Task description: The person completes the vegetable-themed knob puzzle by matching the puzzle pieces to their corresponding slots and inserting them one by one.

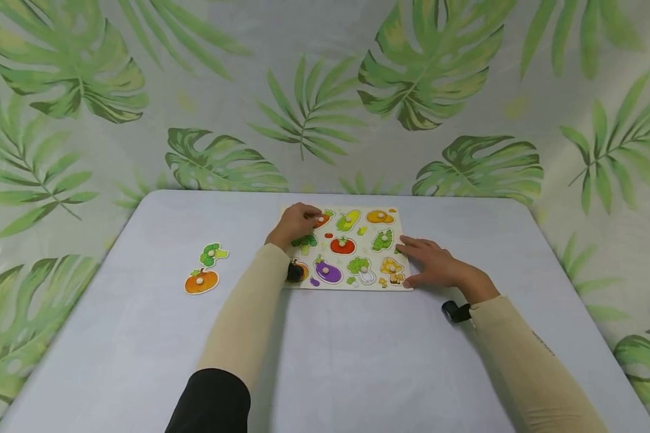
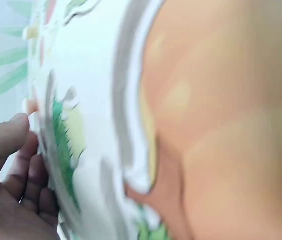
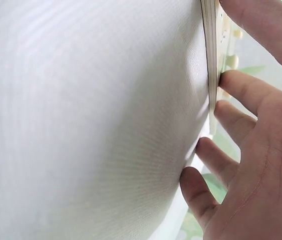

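Observation:
A wooden vegetable puzzle board [image 1: 363,233] lies on the table with knobbed pieces on it. At its upper left, my left hand [image 1: 297,222] has curled fingers and thumb at the carrot piece [image 1: 323,221], seeming to pinch it; fingertips hide part of it. In the left wrist view, the left hand [image 2: 11,175] is close to a small knob [image 2: 30,106]. My right hand [image 1: 430,263] rests at the board's right edge, fingers spread. The right wrist view shows the right hand [image 3: 260,135] with fingertips against the board's side [image 3: 210,65].
Left of the board, a broccoli piece [image 1: 212,255] and a pumpkin piece [image 1: 201,281] lie loose on the white tabletop [image 1: 357,361]. Tomato [image 1: 343,245], eggplant [image 1: 327,272] and mushroom [image 1: 392,270] pieces sit on the board. Behind the table hangs a leaf-patterned cloth [image 1: 325,162].

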The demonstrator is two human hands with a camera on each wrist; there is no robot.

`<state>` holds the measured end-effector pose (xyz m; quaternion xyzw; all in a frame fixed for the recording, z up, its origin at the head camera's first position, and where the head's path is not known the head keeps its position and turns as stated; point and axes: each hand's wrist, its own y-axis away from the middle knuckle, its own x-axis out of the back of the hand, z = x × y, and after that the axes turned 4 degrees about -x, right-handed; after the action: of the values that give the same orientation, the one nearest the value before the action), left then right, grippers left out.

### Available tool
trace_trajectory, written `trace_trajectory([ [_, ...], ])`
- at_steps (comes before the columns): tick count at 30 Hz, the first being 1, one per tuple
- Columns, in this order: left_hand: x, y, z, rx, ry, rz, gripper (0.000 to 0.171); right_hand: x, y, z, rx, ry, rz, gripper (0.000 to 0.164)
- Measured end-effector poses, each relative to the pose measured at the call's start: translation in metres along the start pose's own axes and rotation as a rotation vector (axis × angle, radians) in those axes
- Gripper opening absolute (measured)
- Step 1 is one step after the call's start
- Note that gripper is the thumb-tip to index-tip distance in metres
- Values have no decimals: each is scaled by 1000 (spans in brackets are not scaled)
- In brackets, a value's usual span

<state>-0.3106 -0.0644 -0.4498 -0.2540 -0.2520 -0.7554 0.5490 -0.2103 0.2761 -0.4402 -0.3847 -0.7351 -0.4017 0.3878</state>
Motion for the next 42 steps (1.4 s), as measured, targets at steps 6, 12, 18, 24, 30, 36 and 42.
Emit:
trace_trajectory([
  [6,18,4,-4,-60,50,-28,37,1,0,2,8,8,7,87],
  [12,35,10,-13,-131,-6,-38,40,1,1,1,-8,-7,-5,88],
  [18,58,29,-16,-150,-65,-55,40,1,0,-3,-13,7,1,88],
  [24,84,52,-20,-168,-149,-65,40,-2,-1,-3,-22,-7,-10,88],
  [30,111,70,-43,-130,-211,-30,40,-4,1,-2,-16,-1,3,88],
  [36,137,91,-76,-40,-303,-13,42,-4,-2,0,-25,6,-9,89],
  [42,145,112,-97,51,-368,-48,45,-3,-2,2,-26,11,-7,90],
])
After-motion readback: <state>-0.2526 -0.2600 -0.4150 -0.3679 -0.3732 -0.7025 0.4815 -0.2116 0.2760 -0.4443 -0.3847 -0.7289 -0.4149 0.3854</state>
